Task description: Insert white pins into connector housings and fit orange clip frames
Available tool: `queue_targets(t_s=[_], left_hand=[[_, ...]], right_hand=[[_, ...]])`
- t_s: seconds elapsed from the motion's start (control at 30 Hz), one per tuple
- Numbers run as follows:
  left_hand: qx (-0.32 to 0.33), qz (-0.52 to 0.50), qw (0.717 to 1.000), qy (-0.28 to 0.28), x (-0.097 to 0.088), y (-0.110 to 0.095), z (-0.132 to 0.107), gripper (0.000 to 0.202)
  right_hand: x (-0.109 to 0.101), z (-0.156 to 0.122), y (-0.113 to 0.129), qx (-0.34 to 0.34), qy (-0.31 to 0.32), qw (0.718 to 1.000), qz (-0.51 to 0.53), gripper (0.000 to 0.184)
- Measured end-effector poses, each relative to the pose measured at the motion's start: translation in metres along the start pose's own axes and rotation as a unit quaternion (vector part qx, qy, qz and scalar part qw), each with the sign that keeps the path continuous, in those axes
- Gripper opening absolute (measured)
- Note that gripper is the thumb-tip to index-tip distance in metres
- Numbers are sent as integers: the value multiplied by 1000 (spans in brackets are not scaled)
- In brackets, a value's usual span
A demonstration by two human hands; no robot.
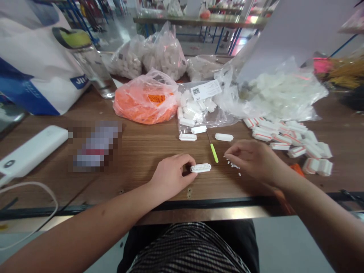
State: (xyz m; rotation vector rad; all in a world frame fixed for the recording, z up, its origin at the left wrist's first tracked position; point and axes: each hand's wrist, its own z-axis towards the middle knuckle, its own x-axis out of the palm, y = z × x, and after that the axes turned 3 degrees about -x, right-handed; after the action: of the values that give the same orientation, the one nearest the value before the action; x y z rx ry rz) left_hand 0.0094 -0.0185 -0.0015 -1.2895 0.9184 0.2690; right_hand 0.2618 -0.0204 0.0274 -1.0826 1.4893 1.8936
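My left hand (171, 175) is curled, with its fingertips closed on one end of a white plastic connector housing (200, 167) that lies flat on the wooden table (136, 151). My right hand (253, 159) hovers to the right, fingers bent down in a pinch over several tiny white pieces (233, 165) scattered on the table; whether it holds one I cannot make out. A thin tool with a green handle (213, 151) lies between my two hands. Three more white housings (199, 133) lie just beyond it.
An orange-filled plastic bag (146, 99) and clear bags of white parts (196, 108) sit at the centre back. A pile of white housings with orange stripes (290, 138) lies right. A white power bank (28, 151), a water bottle (91, 62) and a large bag (34, 57) stand left.
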Motion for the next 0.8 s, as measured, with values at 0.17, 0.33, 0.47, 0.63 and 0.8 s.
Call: queue_targets(t_s=[0.17,0.33,0.47,0.63,0.8], left_hand=[[-6,0,1000,3,-1,-1,0,10],[0,5,1000,2,0,0,-1,10],[-6,3,1000,3,0,-1,-1,9],[-4,-3,1000,3,0,-1,-1,9],[0,-12,1000,-4,1,1,-2,8]], right_hand=[[20,6,30,-131,26,991,-25,14],[28,10,29,-159,41,985,-48,13],[27,10,31,-190,32,978,-82,17],[33,-1,40,-267,-29,938,-219,28],[41,-15,44,-282,-70,922,-256,25]])
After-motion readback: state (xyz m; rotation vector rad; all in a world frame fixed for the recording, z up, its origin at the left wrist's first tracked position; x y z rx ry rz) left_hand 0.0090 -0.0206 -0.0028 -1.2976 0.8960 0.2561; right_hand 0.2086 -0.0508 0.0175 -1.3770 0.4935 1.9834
